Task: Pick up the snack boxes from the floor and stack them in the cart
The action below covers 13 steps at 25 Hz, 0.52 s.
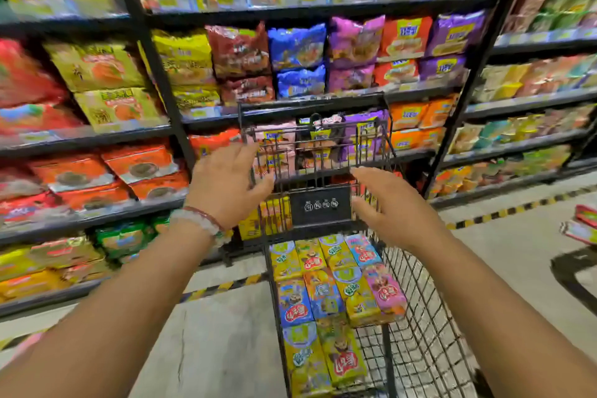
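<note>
A black wire cart (429, 326) stands in front of me with several colourful snack boxes (326, 297) laid flat in rows in its basket. My left hand (226, 184) reaches forward with fingers spread, at the left edge of the cart's raised wire flap (310, 152). Out to the right of the flap's black label plate (319, 205) is my right hand (391, 207), its fingers straight. Neither hand holds a box. A beaded bracelet circles my left wrist.
Tall black shelves (155, 52) packed with snack bags fill the view behind and to the left of the cart. Yellow-black tape (504, 213) lines the grey floor along the shelf base. A few red boxes (581, 223) and a dark cart base sit at the right edge.
</note>
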Motion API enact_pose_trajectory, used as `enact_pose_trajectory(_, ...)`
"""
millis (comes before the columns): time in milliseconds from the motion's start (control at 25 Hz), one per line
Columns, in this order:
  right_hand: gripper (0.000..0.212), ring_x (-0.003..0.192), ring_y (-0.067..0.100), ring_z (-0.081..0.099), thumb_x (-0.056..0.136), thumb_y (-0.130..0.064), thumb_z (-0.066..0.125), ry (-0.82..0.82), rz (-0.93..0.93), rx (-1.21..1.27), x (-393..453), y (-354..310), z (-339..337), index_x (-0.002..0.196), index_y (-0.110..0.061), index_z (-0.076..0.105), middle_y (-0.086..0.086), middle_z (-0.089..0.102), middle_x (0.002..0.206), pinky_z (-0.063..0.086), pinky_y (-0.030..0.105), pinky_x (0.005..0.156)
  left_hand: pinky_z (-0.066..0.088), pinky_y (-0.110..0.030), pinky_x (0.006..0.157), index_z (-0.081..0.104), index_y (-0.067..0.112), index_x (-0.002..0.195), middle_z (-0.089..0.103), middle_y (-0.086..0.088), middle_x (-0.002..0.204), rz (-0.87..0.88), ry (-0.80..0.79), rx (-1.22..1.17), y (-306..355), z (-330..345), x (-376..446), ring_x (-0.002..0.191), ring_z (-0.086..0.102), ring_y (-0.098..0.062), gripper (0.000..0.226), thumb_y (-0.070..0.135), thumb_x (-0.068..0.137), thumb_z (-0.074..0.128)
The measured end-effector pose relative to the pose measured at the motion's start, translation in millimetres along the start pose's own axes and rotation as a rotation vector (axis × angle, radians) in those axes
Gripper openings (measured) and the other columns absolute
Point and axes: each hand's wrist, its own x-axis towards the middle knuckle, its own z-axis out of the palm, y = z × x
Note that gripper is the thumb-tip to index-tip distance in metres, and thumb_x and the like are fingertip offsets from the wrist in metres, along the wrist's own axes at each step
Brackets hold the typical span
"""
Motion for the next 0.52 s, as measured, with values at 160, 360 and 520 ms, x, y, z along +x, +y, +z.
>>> enact_pose_trajectory(160,0.061,0.144,0.015,0.013,0.095,-0.047,0.041,-0.014,-0.061,-0.166,-28.0,-41.1,-33.3,0.149,-0.027,0.02,-0.003,0.019,0.156,0.014,0.034,0.115,0.038,-0.043,0.092,0.046,0.016,0.13,0.054,-0.007,0.122,-0.173,0.085,0.1,-11.3,-77.3,-69.9,0.114,0.048,-0.03,0.073,0.062,0.076,0.026)
enact_pose_trajectory(360,0.062,0.143,0.018,0.017,0.095,-0.048,0.04,-0.043,-0.121,-0.152,-73.5,-69.2,-48.7,0.149,-0.023,0.022,0.002,0.022,0.155,0.016,0.035,0.114,0.036,-0.046,0.1,0.041,0.016,0.137,0.047,-0.007,0.135,-0.342,0.009,0.16,-2.7,-108.2,-158.8,0.124,0.042,-0.029,0.08,0.064,0.075,0.027)
enact_pose_trajectory(520,0.063,0.142,0.022,0.016,0.095,-0.051,0.037,-0.001,-0.159,-0.186,-112.7,-83.0,-54.2,0.149,-0.022,0.022,0.005,0.024,0.153,0.013,0.037,0.115,0.036,-0.046,0.099,0.042,0.014,0.137,0.048,-0.008,0.134,-0.445,0.016,0.192,18.5,-119.2,-215.9,0.124,0.043,-0.029,0.078,0.062,0.076,0.03)
